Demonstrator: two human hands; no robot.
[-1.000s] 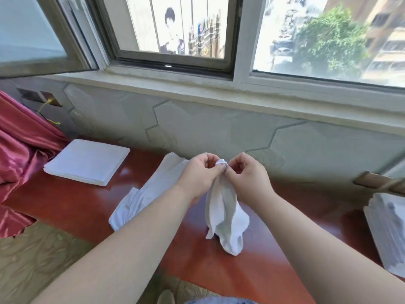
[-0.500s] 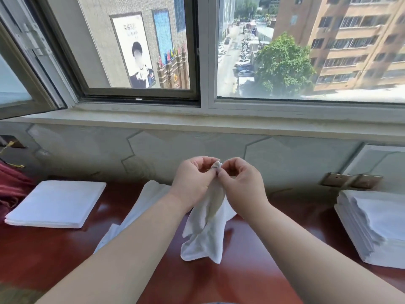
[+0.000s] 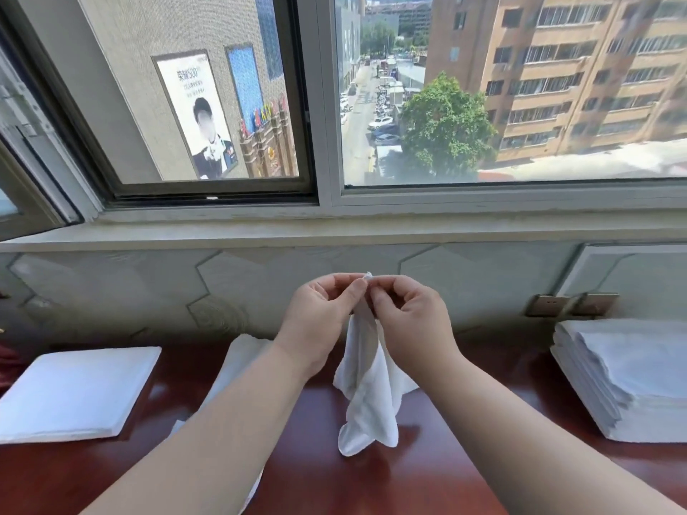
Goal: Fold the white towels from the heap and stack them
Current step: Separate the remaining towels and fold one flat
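Observation:
A small white towel (image 3: 366,399) hangs limp above the red-brown table (image 3: 427,477). My left hand (image 3: 321,321) and my right hand (image 3: 410,321) pinch its top corner together, fingertips touching, at chest height. Its lower end dangles near the tabletop. A neat stack of folded white towels (image 3: 74,392) lies at the left. A tall pile of white towels (image 3: 628,377) stands at the right edge. Another white towel (image 3: 238,362) lies spread behind my left forearm, partly hidden.
The wall with the window sill (image 3: 334,228) rises just behind the table. Wall sockets (image 3: 572,304) sit at the right above the tall pile. A bit of red cloth (image 3: 5,360) shows at the far left edge.
The view has tilted upward, showing more window and less table. Both hands keep pinching the same corner; the hanging towel has swung and now droops straighter below them.

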